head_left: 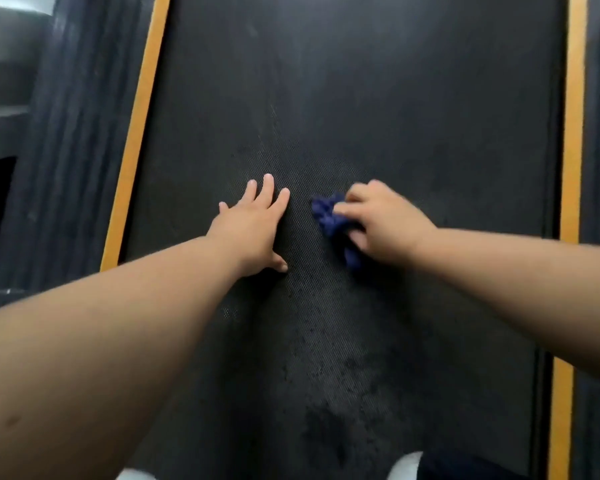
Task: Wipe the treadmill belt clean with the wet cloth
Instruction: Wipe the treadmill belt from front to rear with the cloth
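Right hand [383,220] clenched on bunched blue cloth [336,225], pressed to treadmill belt [361,98] mid-width; most cloth hidden under fingers. Left hand [253,225] flat, fingers spread, holding nothing, just beside. Orange edge strips [137,133] flank belt; dark blotches near bottom, indistinct.

An orange stripe [137,133] runs along the nine o'clock side, and a second orange stripe [573,133] along the three o'clock side. Dark ribbed side rails [63,150] lie outside them. Two pale shapes [404,464], too blurred to identify, sit at six o'clock.
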